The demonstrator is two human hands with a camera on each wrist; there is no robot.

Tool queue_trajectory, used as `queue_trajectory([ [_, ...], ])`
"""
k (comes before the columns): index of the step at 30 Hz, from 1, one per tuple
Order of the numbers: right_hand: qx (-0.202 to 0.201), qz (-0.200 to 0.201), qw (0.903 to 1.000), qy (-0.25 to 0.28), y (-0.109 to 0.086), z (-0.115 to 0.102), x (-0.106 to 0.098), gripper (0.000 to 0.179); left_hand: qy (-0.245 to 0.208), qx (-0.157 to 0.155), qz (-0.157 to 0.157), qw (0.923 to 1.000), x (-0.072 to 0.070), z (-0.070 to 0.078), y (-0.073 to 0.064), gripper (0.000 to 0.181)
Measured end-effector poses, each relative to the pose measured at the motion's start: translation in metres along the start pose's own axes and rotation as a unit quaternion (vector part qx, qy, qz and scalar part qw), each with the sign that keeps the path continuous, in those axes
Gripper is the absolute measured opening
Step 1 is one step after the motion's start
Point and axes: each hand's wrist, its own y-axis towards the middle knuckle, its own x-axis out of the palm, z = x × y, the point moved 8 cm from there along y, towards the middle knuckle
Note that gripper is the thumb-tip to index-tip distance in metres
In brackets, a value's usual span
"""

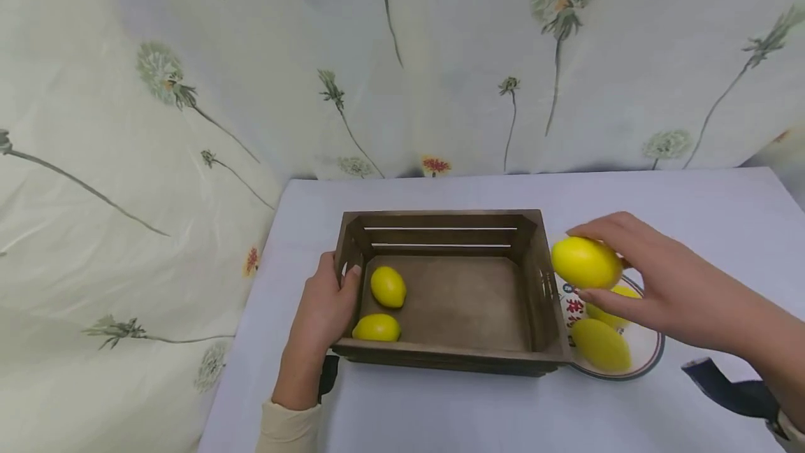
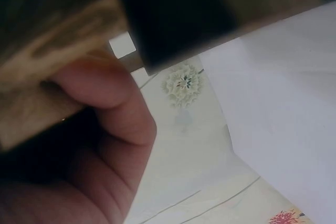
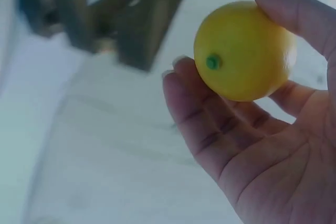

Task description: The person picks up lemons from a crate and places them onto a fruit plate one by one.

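Observation:
A lemon [image 1: 586, 262] is pinched between the thumb and fingers of my right hand [image 1: 654, 275], just right of a brown wooden crate [image 1: 440, 349]. The right wrist view shows that lemon [image 3: 244, 51] with a green spot on its end. My left hand [image 1: 323, 306] grips the crate's left end, its thumb over the edge; up close the fingers [image 2: 115, 98] curl round the wood. Inside the crate, one lemon [image 1: 388, 286] lies near the left wall and another lemon [image 1: 376, 328] in the front left corner.
A white bowl [image 1: 650, 348] with a dark rim and red characters stands right of the crate, holding a yellow lemon [image 1: 600, 344] and another partly hidden under my right hand. White cloth [image 1: 415, 194] covers the table; a dandelion-print curtain [image 1: 453, 54] hangs behind and to the left.

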Motion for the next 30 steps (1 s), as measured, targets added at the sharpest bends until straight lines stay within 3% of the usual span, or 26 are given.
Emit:
queue_trajectory([
  [5,0.059,0.017,0.9981,-0.01,-0.041,0.047,0.024,0.076,-0.001,0.0,0.001,1.0,-0.002,-0.001,-0.002,0.044],
  [13,0.182,-0.048,0.9813,0.041,-0.089,0.099,0.075,0.082,0.001,-0.002,-0.003,1.0,-0.003,-0.001,-0.003,0.046],
  [30,0.209,-0.088,0.9737,0.016,-0.099,0.129,0.116,0.081,0.0,-0.006,-0.005,1.0,0.0,-0.002,-0.001,0.046],
])
